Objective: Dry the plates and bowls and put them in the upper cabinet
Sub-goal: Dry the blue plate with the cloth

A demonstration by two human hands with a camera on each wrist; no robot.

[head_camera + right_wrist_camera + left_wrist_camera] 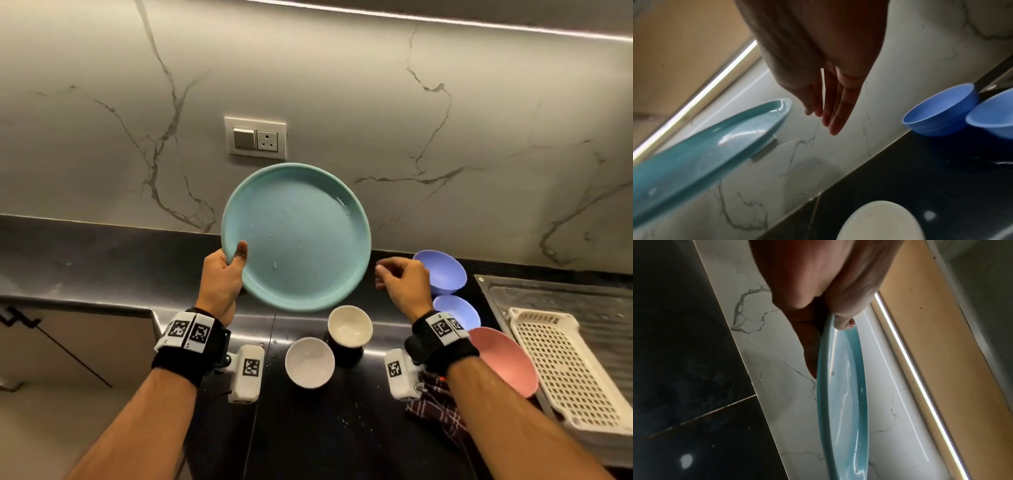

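Left hand (222,274) alone pinches my wet teal plate (296,236) by its near-left rim; right hand (404,286) hangs slack, empty. Water could slip that pinch, dropping it onto the white bowls (310,362) below.

Black counter (102,260) — two white bowls (310,362), two blue bowls (445,274), pink bowl (507,363), checked cloth (435,404).

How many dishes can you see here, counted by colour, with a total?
Teal plate, held up by the left hand: 1
Blue bowls: 2
White bowls: 2
Pink dish: 1
Total: 6
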